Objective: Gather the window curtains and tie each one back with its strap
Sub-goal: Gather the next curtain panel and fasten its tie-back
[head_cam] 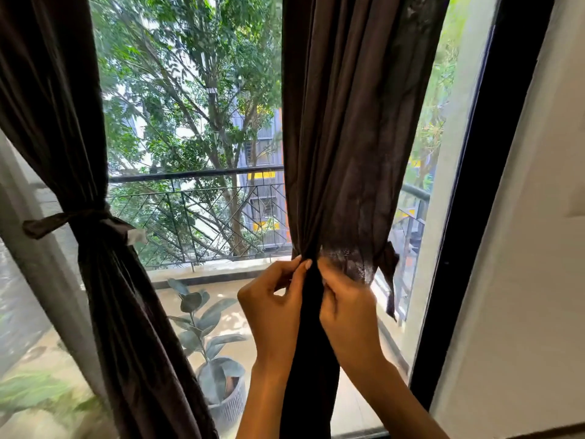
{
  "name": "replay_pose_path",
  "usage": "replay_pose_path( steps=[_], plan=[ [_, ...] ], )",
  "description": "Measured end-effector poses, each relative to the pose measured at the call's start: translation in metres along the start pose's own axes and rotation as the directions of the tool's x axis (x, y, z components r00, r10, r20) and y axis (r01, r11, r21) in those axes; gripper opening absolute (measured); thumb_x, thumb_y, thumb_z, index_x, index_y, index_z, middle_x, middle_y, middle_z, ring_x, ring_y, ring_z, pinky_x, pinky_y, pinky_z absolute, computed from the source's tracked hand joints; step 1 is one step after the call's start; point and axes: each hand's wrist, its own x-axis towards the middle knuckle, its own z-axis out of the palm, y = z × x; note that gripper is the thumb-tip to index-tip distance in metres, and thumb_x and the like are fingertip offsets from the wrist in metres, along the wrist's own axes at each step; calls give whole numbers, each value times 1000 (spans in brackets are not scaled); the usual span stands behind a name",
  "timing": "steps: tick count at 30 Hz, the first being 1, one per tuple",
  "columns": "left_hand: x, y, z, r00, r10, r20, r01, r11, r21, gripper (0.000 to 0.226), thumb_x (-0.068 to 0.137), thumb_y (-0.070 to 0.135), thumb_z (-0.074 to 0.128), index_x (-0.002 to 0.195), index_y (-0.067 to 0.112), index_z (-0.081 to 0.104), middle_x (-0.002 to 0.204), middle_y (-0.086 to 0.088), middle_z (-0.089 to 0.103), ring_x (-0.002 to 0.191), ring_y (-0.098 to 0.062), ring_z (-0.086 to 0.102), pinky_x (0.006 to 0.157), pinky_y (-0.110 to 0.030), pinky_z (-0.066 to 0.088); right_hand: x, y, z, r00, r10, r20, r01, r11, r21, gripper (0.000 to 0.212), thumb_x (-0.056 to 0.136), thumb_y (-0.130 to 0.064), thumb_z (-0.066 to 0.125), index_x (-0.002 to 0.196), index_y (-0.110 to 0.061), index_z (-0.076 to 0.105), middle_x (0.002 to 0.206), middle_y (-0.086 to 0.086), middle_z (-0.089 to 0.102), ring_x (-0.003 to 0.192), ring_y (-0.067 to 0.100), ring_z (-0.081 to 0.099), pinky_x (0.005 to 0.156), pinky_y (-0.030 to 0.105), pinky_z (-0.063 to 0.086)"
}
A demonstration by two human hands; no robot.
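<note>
While gathered to a narrow waist at mid-height, right curtain [354, 122] hanging between the wide pane on its left and a slim strip of glass on its right, close to the black window frame [474, 217] and the pale wall [522, 280] beyond. Open glass between the two curtains, with room to either side of the bunched cloth. Left curtain [63, 106] well apart at the far left, already cinched by its strap [76, 218], tails sticking out both ways. Dark strap end [391, 280] dangling off the right curtain's right edge, beside the gathered waist. Both forearms raised from below, wrists angled inward, meeting at the fold. Left hand [272, 308] with thumb and fingertips curled, pinching the dark cloth at the gather. Right hand [346, 308] just beside it, fingers curled and gripping the same bunched cloth from the other side; cannot tell whether strap or curtain fabric lies under the fingers. Beyond the glass, a balcony railing [196, 217], a potted plant [209, 343] on the balcony floor, trees and a building behind.
</note>
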Motion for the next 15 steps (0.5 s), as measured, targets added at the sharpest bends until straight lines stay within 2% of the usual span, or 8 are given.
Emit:
replay_pose_path(
  steps=[2, 4, 5, 7, 10, 11, 13, 15],
  plan=[
    [-3, 1, 0, 999, -28, 22, 29, 997, -70, 18, 79, 6, 73, 76, 23, 74, 67, 12, 71, 62, 3, 61, 60, -12, 47, 1, -1, -2, 995, 9, 100, -15, 998, 60, 47, 87, -13, 40, 130, -13, 58, 109, 2, 71, 94, 11, 64, 84, 11, 47],
    [-2, 1, -2, 998, -33, 44, 38, 994, -106, 8, 78, 18, 73, 76, 26, 74, 69, 12, 72, 64, 4, 61, 62, -14, 47, -1, -1, -3, 985, 4, 175, -29, 990, 141, 53, 83, -7, 41, 134, -12, 53, 127, -7, 59, 111, 6, 58, 94, 3, 37],
    [0, 1, -3, 998, -41, 55, 47, 993, -108, 1, 74, 28, 73, 75, 28, 74, 69, 12, 72, 65, 4, 61, 62, -15, 48, -3, -1, -3, 976, -2, 217, -37, 983, 178, 55, 82, -8, 41, 136, -12, 50, 135, -8, 52, 120, 4, 53, 101, 5, 33],
    [3, 1, -4, 997, -60, 48, 65, 992, -104, 13, 64, 38, 75, 75, 30, 74, 69, 12, 73, 64, 2, 63, 65, -17, 51, -7, -2, -2, 955, -8, 295, -67, 968, 241, 58, 82, -10, 40, 139, -14, 46, 144, -7, 45, 131, 2, 43, 109, 15, 31],
    [9, -1, -5, 999, -34, 22, 35, 998, -61, 7, 72, 24, 79, 75, 26, 74, 69, 9, 73, 64, -4, 66, 69, -26, 53, -10, 4, -3, 928, -14, 372, -103, 950, 294, 56, 84, -11, 44, 138, -23, 40, 149, -17, 31, 138, -5, 28, 115, 22, 24],
    [11, -2, -6, 1000, -30, 6, 30, 999, -44, 9, 74, 20, 78, 74, 27, 73, 68, 10, 72, 63, -4, 65, 68, -26, 52, -8, 8, -4, 930, -18, 367, -97, 951, 293, 51, 86, -18, 45, 136, -26, 43, 152, -17, 24, 141, -2, 23, 116, 23, 23],
    [16, -5, -9, 999, -38, -19, 37, 999, -36, 14, 75, 19, 78, 72, 31, 71, 65, 12, 71, 61, 0, 63, 65, -22, 50, 3, 16, -7, 974, 47, 220, -100, 966, 238, 44, 89, -36, 52, 132, -33, 48, 159, -11, 7, 145, 8, 16, 117, 27, 21],
    [20, -7, -10, 998, -58, -19, 58, 997, -45, 14, 73, 20, 79, 71, 32, 71, 65, 12, 71, 61, 0, 62, 64, -22, 50, 20, 23, -13, 965, 247, 83, -261, 930, 259, 76, 80, -48, 69, 144, -34, 30, 159, -7, -3, 146, 7, 10, 117, 27, 18]
  ],
)
